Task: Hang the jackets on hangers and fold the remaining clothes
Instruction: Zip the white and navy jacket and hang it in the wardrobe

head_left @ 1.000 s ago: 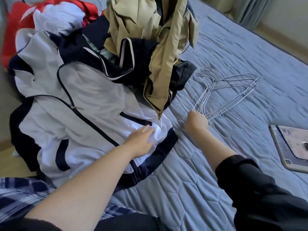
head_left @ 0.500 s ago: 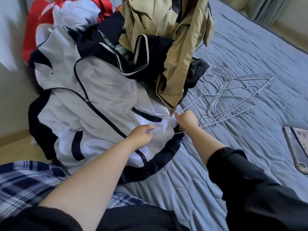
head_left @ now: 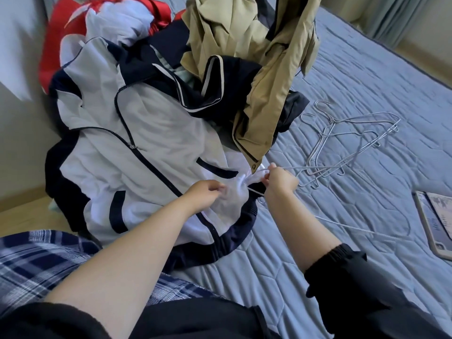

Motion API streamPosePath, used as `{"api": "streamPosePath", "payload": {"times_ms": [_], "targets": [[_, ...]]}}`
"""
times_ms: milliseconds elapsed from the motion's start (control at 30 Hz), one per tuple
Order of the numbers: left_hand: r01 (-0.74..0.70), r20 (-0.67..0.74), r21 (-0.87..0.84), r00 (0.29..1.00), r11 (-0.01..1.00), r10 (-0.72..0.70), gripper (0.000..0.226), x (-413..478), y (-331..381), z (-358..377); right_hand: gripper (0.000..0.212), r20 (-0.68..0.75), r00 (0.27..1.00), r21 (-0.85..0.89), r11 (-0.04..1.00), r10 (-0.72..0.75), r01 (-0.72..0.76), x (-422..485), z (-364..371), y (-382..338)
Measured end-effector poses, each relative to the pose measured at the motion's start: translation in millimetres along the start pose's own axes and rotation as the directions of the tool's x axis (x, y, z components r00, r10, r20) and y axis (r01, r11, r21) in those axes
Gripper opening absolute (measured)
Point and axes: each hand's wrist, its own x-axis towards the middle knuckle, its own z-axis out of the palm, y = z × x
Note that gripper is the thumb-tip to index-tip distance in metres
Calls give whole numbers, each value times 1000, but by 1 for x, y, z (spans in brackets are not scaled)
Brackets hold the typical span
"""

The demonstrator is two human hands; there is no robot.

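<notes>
A white jacket with navy trim (head_left: 146,152) lies zipped and spread on the blue quilt. My left hand (head_left: 206,193) pinches its white fabric near the bottom hem. My right hand (head_left: 278,178) grips a wire hanger (head_left: 362,230) right at that hem; the hanger's wire runs from my fingers out to the right over the quilt, and its near end is hidden by my hand and the bunched cloth. Several more wire hangers (head_left: 347,145) lie in a loose stack farther right. A tan jacket (head_left: 254,69) is heaped over dark garments behind.
A red and white garment (head_left: 97,23) lies at the back left of the pile. A plaid cloth (head_left: 36,265) covers the near left. A tablet (head_left: 437,221) rests on the quilt (head_left: 367,69) at the right edge. The bed's left side drops to a wooden floor (head_left: 22,199).
My right hand took one hanger from the stack and drew it left to the white jacket's hem. My left hand went from lying flat on the jacket to pinching its fabric.
</notes>
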Motion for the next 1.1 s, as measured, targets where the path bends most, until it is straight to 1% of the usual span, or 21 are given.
{"api": "streamPosePath", "payload": {"times_ms": [33,100,133,200,267,333,400,467,567,667,733,833,900,933,1000,1033,1100], "targets": [[6,0,-14,1000,1000,-6,23,-2,0,-3,20,-13,1000,42,999,-9,9,-7,-1,-1],[21,-9,-74,1000,997,-22,19,-7,1,-10,16,35,999,168,986,-22,16,-25,-1,1],[35,-4,-144,999,989,-36,16,-10,3,-14,15,73,997,219,976,-26,10,-33,0,3],[83,62,-336,996,938,-66,15,-18,6,-25,11,160,987,268,963,-20,-23,-53,6,7],[123,138,-467,988,876,-65,18,-26,6,-39,12,225,974,294,954,-17,-52,-72,16,10],[125,202,-515,979,848,-22,23,-34,3,-54,20,280,959,271,961,-30,-49,-89,28,15],[109,216,-555,976,824,16,22,-44,0,-70,21,335,941,225,974,-43,-36,-106,40,25],[64,155,-554,987,830,27,19,-55,-5,-87,20,366,930,182,983,-40,-29,-121,54,34],[-24,58,-504,996,863,61,21,-69,-10,-116,22,392,920,83,996,-17,-18,-143,80,43],[-105,-69,-521,994,847,81,23,-79,-11,-141,21,450,893,13,1000,-10,4,-165,108,45],[-182,-218,-578,974,795,65,24,-83,-12,-154,21,483,875,-43,999,-5,29,-179,128,42],[-319,-438,-635,899,704,13,24,-85,-16,-169,21,518,855,-93,996,38,13,-198,159,33],[-380,-548,-671,833,637,-80,23,-83,-19,-179,23,544,839,-73,997,12,33,-207,179,25],[-401,-587,-688,797,604,-140,22,-81,-21,-184,24,552,833,-63,995,-35,83,-212,190,19],[-424,-617,-733,743,532,-257,21,-77,-25,-191,26,588,798,-39,981,-133,193,-219,208,4],[-428,-607,-761,734,487,-303,21,-75,-28,-194,28,615,775,-19,979,-150,205,-222,217,-4],[-415,-558,-814,753,407,-349,19,-71,-32,-195,26,675,715,-6,968,-182,252,-225,231,-14]]}}
